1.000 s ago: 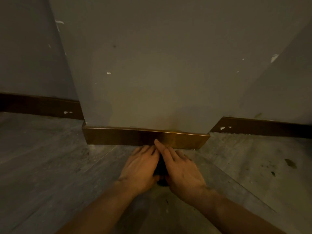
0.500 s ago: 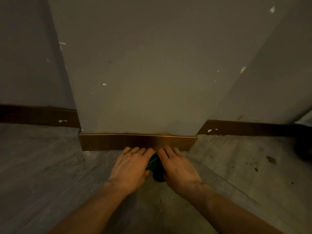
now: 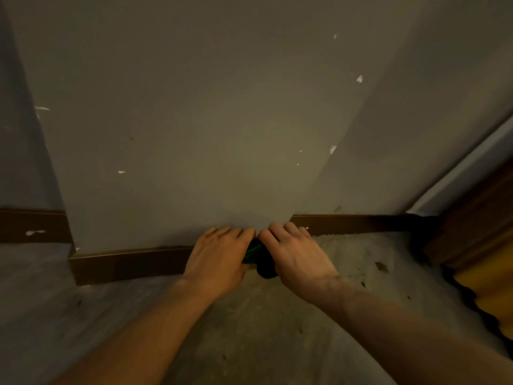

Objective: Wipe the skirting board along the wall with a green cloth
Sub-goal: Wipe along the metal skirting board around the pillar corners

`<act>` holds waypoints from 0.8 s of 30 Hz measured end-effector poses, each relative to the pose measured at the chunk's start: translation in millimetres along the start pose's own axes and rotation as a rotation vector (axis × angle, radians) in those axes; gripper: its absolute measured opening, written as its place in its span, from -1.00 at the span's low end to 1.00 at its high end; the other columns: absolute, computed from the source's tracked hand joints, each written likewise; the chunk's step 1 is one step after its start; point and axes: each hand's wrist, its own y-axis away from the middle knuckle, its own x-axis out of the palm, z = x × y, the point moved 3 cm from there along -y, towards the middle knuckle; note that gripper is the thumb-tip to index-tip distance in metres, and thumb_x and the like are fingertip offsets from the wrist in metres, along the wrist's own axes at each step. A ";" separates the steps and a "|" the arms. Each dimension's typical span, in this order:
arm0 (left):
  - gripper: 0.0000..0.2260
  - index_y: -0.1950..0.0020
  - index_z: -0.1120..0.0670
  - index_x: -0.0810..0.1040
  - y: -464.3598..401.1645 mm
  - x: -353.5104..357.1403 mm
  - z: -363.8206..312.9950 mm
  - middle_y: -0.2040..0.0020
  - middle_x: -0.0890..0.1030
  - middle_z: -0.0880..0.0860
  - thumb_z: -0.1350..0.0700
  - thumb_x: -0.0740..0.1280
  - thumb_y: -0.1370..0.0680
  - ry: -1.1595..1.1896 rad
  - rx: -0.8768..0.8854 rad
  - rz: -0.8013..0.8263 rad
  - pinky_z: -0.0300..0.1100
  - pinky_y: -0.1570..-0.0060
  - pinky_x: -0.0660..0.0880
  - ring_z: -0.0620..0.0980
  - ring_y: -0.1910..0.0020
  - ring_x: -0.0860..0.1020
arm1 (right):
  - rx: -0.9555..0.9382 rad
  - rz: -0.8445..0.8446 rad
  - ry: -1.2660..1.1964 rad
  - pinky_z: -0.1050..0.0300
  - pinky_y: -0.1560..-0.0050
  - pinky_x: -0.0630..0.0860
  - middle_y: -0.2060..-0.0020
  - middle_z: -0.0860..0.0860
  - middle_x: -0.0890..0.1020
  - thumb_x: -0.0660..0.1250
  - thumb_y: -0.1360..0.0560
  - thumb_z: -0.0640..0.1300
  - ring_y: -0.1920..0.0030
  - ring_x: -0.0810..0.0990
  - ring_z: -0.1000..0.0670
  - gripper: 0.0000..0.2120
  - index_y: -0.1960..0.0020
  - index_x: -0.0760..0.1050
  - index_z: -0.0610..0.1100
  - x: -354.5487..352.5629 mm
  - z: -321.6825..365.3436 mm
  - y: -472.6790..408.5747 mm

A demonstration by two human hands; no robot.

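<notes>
Now both hands flat on green cloth point(image 3: 256, 255), L hand point(image 3: 219, 255) & R hand point(image 3: 298, 252) pressing it vs skirting board point(image 3: 125, 266)

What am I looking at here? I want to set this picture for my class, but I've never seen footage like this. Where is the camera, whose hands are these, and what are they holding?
No machine here: the camera is worn on a person's head, looking forward and down, so the bare arms reach in from below. The left hand and right hand press side by side against the skirting board at the foot of a projecting wall section. Bunched between them is a green cloth, mostly hidden. Below is a dusty grey floor. Darker skirting runs along the walls behind, and something orange lies far right.
</notes>
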 end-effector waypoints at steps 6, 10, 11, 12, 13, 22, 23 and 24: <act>-0.67 -0.16 -0.06 0.40 -47.5 -24.4 -25.8 -0.11 0.61 -0.01 0.02 0.40 -0.45 0.005 0.058 -0.035 -0.05 -0.10 0.40 0.07 -0.12 0.56 | 0.039 -0.031 -0.005 -0.09 0.09 0.45 0.01 -0.06 0.47 0.42 -0.30 -0.21 0.07 0.46 -0.15 -0.46 -0.21 0.28 -0.05 -38.8 -40.7 -3.6; -0.67 -0.21 -0.05 0.39 -73.6 -25.5 -44.8 -0.13 0.61 -0.01 -0.03 0.40 -0.51 -0.079 0.119 -0.070 -0.05 -0.12 0.44 0.05 -0.13 0.57 | 0.025 -0.052 -0.019 -0.05 0.07 0.46 -0.01 -0.04 0.46 0.42 -0.32 -0.21 0.07 0.44 -0.11 -0.47 -0.21 0.28 -0.03 -46.1 -70.8 -0.6; -0.66 -0.23 -0.04 0.40 -79.9 -26.0 -50.7 -0.14 0.62 0.00 -0.05 0.40 -0.52 -0.107 0.141 -0.080 -0.05 -0.14 0.45 0.05 -0.13 0.57 | 0.018 -0.051 -0.029 -0.05 0.06 0.46 -0.01 -0.03 0.46 0.43 -0.32 -0.22 0.06 0.45 -0.10 -0.46 -0.21 0.28 -0.02 -45.8 -78.8 1.2; -0.65 -0.24 -0.03 0.40 -86.2 -26.3 -56.1 -0.15 0.62 0.00 -0.07 0.40 -0.52 -0.137 0.159 -0.088 -0.04 -0.14 0.46 0.05 -0.14 0.58 | 0.010 -0.055 -0.034 -0.05 0.05 0.47 -0.02 -0.02 0.47 0.43 -0.32 -0.22 0.05 0.45 -0.10 -0.46 -0.21 0.29 -0.02 -45.2 -87.2 2.4; -0.64 -0.24 -0.03 0.40 -93.1 -26.0 -62.5 -0.15 0.62 0.00 -0.08 0.40 -0.52 -0.163 0.171 -0.090 -0.04 -0.14 0.47 0.05 -0.14 0.58 | 0.003 -0.062 -0.031 -0.06 0.05 0.47 -0.02 -0.01 0.47 0.43 -0.32 -0.22 0.05 0.46 -0.09 -0.46 -0.21 0.29 -0.01 -44.8 -97.8 3.8; -0.63 -0.18 -0.02 0.37 -132.9 32.3 -114.9 -0.10 0.60 0.04 -0.07 0.44 -0.49 -0.227 0.093 -0.009 0.00 0.00 0.47 0.12 -0.09 0.57 | -0.081 -0.093 -0.219 -0.07 0.07 0.52 -0.11 -0.01 0.44 0.38 -0.33 -0.26 -0.04 0.42 -0.09 -0.45 -0.27 0.32 -0.04 16.2 -184.4 27.4; -0.63 -0.18 -0.02 0.38 -131.6 42.1 -116.8 -0.09 0.60 0.04 -0.06 0.44 -0.48 -0.232 0.081 0.005 0.00 0.00 0.47 0.12 -0.09 0.57 | -0.103 -0.088 -0.229 -0.07 0.04 0.52 -0.12 -0.02 0.45 0.38 -0.35 -0.25 -0.05 0.42 -0.09 -0.45 -0.30 0.31 -0.05 28.3 -188.4 30.9; -0.62 -0.19 -0.02 0.38 -132.1 54.2 -118.9 -0.10 0.61 0.03 -0.06 0.44 -0.47 -0.239 0.067 0.015 -0.01 0.00 0.47 0.12 -0.09 0.57 | -0.127 -0.087 -0.236 -0.05 0.01 0.52 -0.13 -0.02 0.46 0.39 -0.37 -0.24 -0.06 0.42 -0.09 -0.44 -0.33 0.31 -0.06 42.1 -193.8 33.9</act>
